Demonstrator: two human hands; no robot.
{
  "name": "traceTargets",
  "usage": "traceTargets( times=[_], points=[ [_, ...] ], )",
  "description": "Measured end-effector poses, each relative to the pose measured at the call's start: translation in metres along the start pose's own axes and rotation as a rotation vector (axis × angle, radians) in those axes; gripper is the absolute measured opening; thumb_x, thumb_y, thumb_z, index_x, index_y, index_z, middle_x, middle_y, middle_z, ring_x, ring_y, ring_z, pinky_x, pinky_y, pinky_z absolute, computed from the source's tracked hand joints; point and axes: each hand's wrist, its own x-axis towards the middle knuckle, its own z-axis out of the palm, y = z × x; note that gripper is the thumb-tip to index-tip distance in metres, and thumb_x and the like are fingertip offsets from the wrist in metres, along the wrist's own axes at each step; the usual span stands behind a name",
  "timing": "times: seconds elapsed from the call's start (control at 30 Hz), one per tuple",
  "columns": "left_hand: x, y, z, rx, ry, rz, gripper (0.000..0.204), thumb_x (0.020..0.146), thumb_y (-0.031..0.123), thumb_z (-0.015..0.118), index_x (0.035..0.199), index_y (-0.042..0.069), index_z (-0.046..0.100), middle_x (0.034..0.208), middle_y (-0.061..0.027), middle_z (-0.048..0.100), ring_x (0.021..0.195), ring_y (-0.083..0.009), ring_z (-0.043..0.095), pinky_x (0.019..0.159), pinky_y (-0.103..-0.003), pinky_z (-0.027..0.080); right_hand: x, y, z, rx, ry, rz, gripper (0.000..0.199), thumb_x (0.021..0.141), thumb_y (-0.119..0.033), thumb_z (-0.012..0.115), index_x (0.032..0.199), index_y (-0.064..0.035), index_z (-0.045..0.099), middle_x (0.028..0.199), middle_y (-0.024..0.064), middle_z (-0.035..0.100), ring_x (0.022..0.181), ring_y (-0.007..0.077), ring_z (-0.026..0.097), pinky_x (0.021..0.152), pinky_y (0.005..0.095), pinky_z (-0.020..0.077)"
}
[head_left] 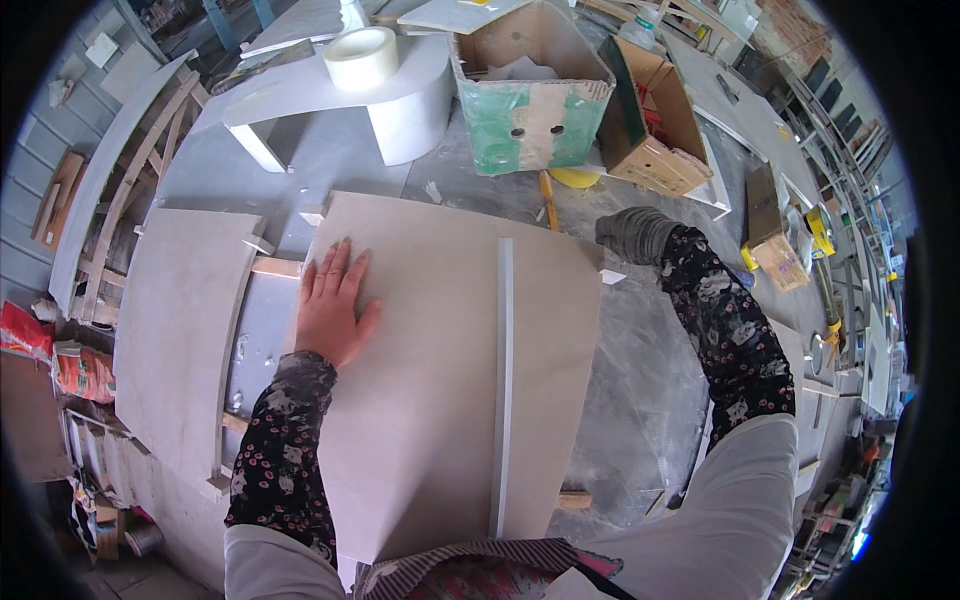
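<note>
A large beige flat panel (420, 330) lies in front of me, raised on small wooden blocks. My left hand (338, 305) is bare and rests flat near its left edge, fingers stretched out and slightly apart. A narrow pale strip (503, 380) runs lengthwise along the panel, right of its middle. My right hand (637, 234) wears a grey glove and is beside the panel's far right corner. Its fingers are hidden from view, so whether it grips the edge or anything else cannot be made out. Patterned dark sleeves cover both forearms.
A second panel (180, 330) lies to the left. Beyond are a curved white piece (415, 120) with a tape roll (361, 59) on it, a green cardboard box (535, 125) and an open brown box (655, 130). An orange-handled tool (549, 200) lies between box and panel.
</note>
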Motion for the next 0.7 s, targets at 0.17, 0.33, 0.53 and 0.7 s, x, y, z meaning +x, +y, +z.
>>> traceTargets(
  times=[0.17,0.33,0.53,0.7],
  points=[
    [0.0,0.003,0.003,0.051,0.014,-0.011,0.067,0.092,0.035,0.058,0.153,0.016,0.037,0.162,-0.0143,0.03,0.151,-0.0305,0.026,0.124,-0.051,0.015,-0.026,0.035,0.011,0.032,0.133,0.005,0.023,0.095,-0.027,0.058,0.104,-0.0092,0.07,0.096,0.0179,0.072,0.092,0.0377,0.068,0.081,0.0482,0.0526],
    [0.002,0.004,0.0,0.058,0.002,-0.004,0.067,0.092,0.034,0.058,0.153,0.016,0.037,0.162,-0.0146,0.03,0.151,-0.0304,0.026,0.123,-0.051,0.015,0.033,-0.006,0.003,0.094,0.434,-0.171,0.023,0.093,-0.025,0.058,0.097,-0.0055,0.068,0.084,0.0171,0.07,0.086,0.0351,0.069,0.075,0.047,0.0536],
    [0.0,0.0,-0.002,0.02,-0.021,0.001,0.068,0.092,0.034,0.058,0.154,0.016,0.036,0.163,-0.0141,0.029,0.152,-0.0298,0.025,0.124,-0.051,0.014,0.167,-0.08,0.016,0.083,0.334,-0.316,0.014,0.09,-0.017,0.06,0.091,-0.0071,0.069,0.08,0.0166,0.067,0.078,0.0352,0.066,0.076,0.0445,0.0522],
    [0.0,0.0,0.001,0.016,0.013,0.003,0.069,0.091,0.036,0.06,0.153,0.016,0.038,0.161,-0.0144,0.031,0.151,-0.03,0.027,0.123,-0.052,0.015,0.152,-0.052,0.021,-0.067,0.186,-0.377,0.014,0.088,-0.017,0.06,0.093,-0.0079,0.069,0.083,0.0162,0.068,0.079,0.0334,0.067,0.072,0.0429,0.0524]
  ],
)
